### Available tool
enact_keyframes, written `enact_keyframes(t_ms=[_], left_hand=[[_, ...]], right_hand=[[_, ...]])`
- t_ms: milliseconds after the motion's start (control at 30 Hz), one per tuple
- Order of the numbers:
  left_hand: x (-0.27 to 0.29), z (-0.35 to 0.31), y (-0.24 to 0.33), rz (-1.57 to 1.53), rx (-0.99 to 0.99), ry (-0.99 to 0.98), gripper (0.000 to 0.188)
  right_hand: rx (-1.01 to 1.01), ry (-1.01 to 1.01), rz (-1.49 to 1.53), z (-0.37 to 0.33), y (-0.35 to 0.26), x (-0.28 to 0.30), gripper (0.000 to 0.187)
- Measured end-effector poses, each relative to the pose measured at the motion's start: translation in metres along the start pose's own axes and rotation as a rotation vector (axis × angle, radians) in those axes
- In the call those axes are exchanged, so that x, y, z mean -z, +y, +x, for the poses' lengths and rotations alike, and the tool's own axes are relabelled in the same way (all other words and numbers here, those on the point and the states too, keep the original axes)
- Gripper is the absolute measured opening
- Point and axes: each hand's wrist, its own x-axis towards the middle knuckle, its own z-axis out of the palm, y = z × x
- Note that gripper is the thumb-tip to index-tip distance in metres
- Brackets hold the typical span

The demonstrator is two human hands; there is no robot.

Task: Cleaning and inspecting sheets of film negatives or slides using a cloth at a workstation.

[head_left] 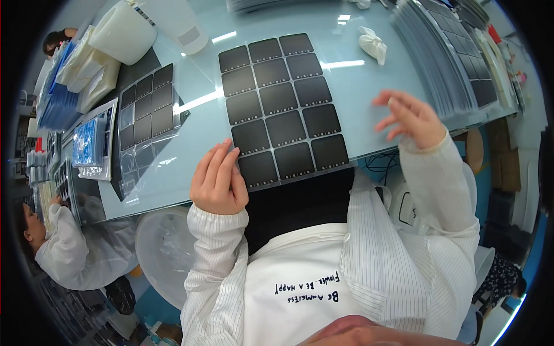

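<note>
A clear sheet carrying rows of dark rounded-square pieces (278,99) lies flat on the glass-topped table (352,86), its near edge close to the table's front edge. At the sheet's near left corner is my left hand (218,181), fingers stretched and close together, with the fingertips at the sheet's left edge. My right hand (411,120) hovers over the table to the right of the sheet, its fingers apart and holding nothing. Left of the sheet lies another clear sheet with dark squares (146,106), partly bare of them.
Thick stacks of sheets (441,57) stand at the right. A crumpled white wad (373,45) lies behind my right hand. A white roll (123,32), a translucent container (173,26) and a blue packet (89,141) sit at the left. A co-worker (63,245) sits at lower left.
</note>
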Motion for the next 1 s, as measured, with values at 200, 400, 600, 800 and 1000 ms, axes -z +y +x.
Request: enact_keyframes(t_ms=[200,400,600,800,1000], left_hand=[[-0.002,0.001,0.002,-0.005,0.004,0.025,0.024],[0.0,0.0,0.003,-0.016,0.002,0.042,0.024],[0.0,0.0,0.005,-0.037,0.014,0.043,0.023],[0.005,0.004,0.009,-0.07,0.013,0.019,0.027],[0.005,-0.002,0.007,-0.223,0.035,0.029,0.026]], right_hand=[[-0.259,-0.236,0.33,-0.032,-0.017,-0.029,0.047],[-0.209,-0.168,0.159,-0.008,0.003,-0.041,0.049],[0.003,-0.374,0.013,-0.006,0.01,-0.073,0.05],[0.277,-0.209,-0.637,-0.022,-0.001,-0.094,0.032],[0.45,0.125,-0.092,-0.024,-0.012,-0.056,0.039]])
